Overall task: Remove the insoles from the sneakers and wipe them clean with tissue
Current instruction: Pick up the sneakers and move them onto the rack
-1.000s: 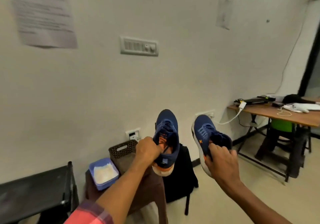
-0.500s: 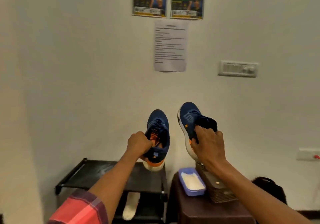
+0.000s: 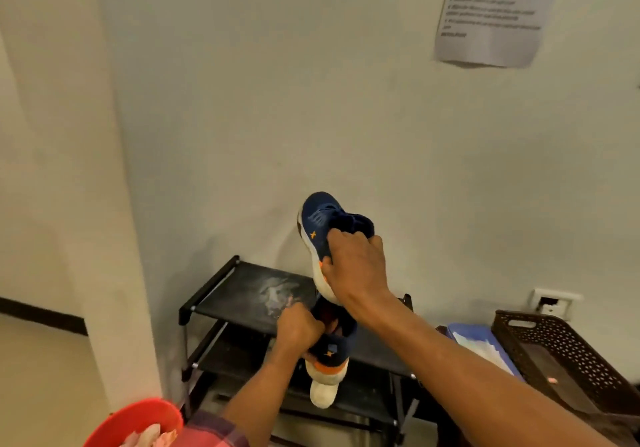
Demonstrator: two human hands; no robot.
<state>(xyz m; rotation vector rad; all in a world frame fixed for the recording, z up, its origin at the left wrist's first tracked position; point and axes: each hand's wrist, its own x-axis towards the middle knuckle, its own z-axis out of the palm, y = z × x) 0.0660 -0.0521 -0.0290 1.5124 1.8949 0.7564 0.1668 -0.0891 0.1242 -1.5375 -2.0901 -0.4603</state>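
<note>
Two navy sneakers with white soles and orange heel trim are held over a black shoe rack [image 3: 242,294]. My right hand [image 3: 356,266] grips the upper sneaker [image 3: 318,221] at its collar, toe pointing up toward the wall. My left hand [image 3: 298,325] grips the collar of the lower sneaker [image 3: 332,353], whose heel hangs just above the rack's top shelf edge; its toe is hidden behind my right forearm. A pale insole-like shape [image 3: 322,394] shows under that heel. A blue tray of white tissue [image 3: 474,339] sits to the right.
A dark perforated basket [image 3: 554,346] stands right of the tissue tray. A red bin [image 3: 138,422] holding crumpled pale scraps is at the lower left. A wall corner juts out on the left, and a wall socket [image 3: 554,303] sits low on the right.
The view has swung left and down toward the rack. My left hand has lowered its sneaker to the rack's top shelf, while my right hand still holds the other sneaker up.
</note>
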